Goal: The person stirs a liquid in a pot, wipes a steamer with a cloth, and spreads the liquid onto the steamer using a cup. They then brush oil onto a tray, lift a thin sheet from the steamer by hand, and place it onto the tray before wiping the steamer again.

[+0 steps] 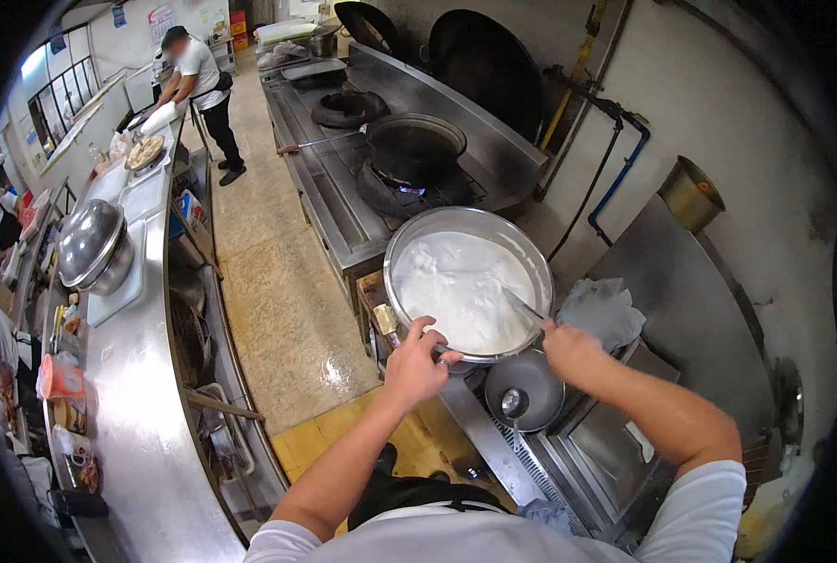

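A large round steel basin (542, 253) holds a thick white mixture (460, 286). My left hand (415, 368) is at its near left rim, fingers bent and gripping the edge. My right hand (570, 349) is closed around the handle of a metal utensil (523, 303), which slants down into the mixture from the right. The utensil's lower end is sunk in the white mixture, so its kind cannot be made out. Right of the basin lies a crumpled clear plastic bag (601, 314). Below the rim, between my arms, sits a grey pan (540, 385) with a ladle (515, 403) in it.
Beyond the basin, a dark pot (415, 150) stands on a burner with a blue flame. Its long handle (320, 143) reaches over the stove edge. Left of the aisle runs a steel counter (146, 413) bearing a domed metal bowl (93, 246). A co-worker (198, 84) stands farther back.
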A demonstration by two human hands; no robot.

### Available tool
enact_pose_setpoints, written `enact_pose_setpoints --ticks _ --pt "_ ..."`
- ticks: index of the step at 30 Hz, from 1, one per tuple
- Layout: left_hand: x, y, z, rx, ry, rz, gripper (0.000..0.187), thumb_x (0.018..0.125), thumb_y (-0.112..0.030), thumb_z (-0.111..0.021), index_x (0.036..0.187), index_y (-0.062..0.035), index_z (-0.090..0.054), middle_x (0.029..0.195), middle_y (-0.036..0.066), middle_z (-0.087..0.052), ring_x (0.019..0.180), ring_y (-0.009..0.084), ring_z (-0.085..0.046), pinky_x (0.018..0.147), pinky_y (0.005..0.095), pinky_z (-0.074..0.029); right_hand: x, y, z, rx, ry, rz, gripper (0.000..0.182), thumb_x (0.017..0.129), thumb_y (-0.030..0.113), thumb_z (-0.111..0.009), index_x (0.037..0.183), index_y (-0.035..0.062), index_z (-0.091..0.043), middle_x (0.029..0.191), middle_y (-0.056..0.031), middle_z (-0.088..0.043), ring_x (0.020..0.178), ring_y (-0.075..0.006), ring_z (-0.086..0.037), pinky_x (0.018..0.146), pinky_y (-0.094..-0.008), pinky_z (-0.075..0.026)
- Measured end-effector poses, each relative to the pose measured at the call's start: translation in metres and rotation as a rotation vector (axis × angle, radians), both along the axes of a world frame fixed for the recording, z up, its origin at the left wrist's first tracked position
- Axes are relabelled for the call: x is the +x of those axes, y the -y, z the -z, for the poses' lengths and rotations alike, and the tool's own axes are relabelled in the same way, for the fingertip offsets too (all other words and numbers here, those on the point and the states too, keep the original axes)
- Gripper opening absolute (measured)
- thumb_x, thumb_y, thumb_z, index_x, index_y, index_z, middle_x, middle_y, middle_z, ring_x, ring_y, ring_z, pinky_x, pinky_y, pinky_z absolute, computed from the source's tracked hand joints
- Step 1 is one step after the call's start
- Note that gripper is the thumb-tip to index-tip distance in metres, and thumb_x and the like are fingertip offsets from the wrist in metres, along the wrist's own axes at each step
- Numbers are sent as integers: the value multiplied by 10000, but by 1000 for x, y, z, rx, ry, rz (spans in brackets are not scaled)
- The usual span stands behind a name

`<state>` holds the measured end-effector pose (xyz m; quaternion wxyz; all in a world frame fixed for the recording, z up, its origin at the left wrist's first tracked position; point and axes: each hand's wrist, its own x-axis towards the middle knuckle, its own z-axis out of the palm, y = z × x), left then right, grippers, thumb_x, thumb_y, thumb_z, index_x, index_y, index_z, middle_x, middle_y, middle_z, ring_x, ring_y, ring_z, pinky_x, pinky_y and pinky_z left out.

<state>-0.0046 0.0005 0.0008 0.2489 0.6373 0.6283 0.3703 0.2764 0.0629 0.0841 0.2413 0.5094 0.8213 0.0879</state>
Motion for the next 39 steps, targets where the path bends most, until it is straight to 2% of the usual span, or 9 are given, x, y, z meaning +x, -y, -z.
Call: enact_pose_setpoints --ticks 3,6,10,14,18,21,29,35,39 --pt "0 1 1 2 -9 0 330 887 -351 -775 1033 -58 -730 1427 108 -550 1100 397 -676 897 503 -551 -29 -21 -60 -365 13 207 204 898 85 -587 1015 -27 -711 803 -186 -704 722 -301 -731 617 -430 -593" --pt "0 1 5 12 -15 1 342 889 -364 -771 1036 -58 -731 1427 109 -549 1102 397 -675 900 504 -552 -33 -56 -84 -706 -67 387 217 907 112 -571 771 -1 -697 619 -113 -633 537 -240 -631 521 -419 -520" --pt "2 2 -2 -50 -17 4 293 877 -291 -787 1051 -67 -715 1441 124 -533 1184 394 -638 950 483 -532 -29 -64 -80 -915 -351 672 231 949 174 -601 761 43 -627 614 -45 -590 452 -161 -518 430 -362 -425" --pt "4 3 -2 -54 -31 2 287 874 -284 -790 1047 -66 -718 1439 122 -534 1181 388 -640 952 483 -530 -31 -32 -47 -999 -694 715 220 1006 185 -581 850 31 -597 639 -10 -548 450 -119 -512 396 -339 -425" --pt "5 4 -4 -54 -25 -3 285 870 -284 -795 1036 -64 -723 1433 124 -538 1166 388 -647 948 482 -531 -44 14 -35 -849 -976 786 170 1031 172 -547 1100 33 -619 656 10 -540 435 -96 -505 349 -299 -401" --pt "6 0 8 31 -51 -23 316 878 -344 -776 1030 -69 -738 1428 92 -552 1107 384 -676 910 490 -542 -34 31 -14 -858 -1154 804 325 1041 161 -530 1333 22 -564 683 12 -542 439 -93 -509 359 -293 -427" --pt "7 2 3 -11 -58 4 317 870 -324 -796 1036 -64 -723 1425 125 -547 1141 392 -659 927 481 -539 -17 81 7 -710 -1438 780 572 1060 178 -504 1611 148 -356 709 8 -536 446 -109 -513 387 -303 -428" --pt "8 2 2 -8 -65 6 337 879 -346 -787 1034 -52 -728 1423 123 -550 1139 399 -657 937 485 -529 -2 107 27 -549 -1548 753 572 1030 131 -531 1584 75 -398 707 6 -547 444 -96 -493 400 -282 -416" --pt "8 2 3 14 -57 8 342 884 -346 -785 1035 -44 -729 1419 127 -551 1137 407 -654 943 489 -524 10 119 46 -335 -1390 622 566 1017 177 -555 1552 39 -429 812 -128 -675 595 -281 -657 574 -402 -536"
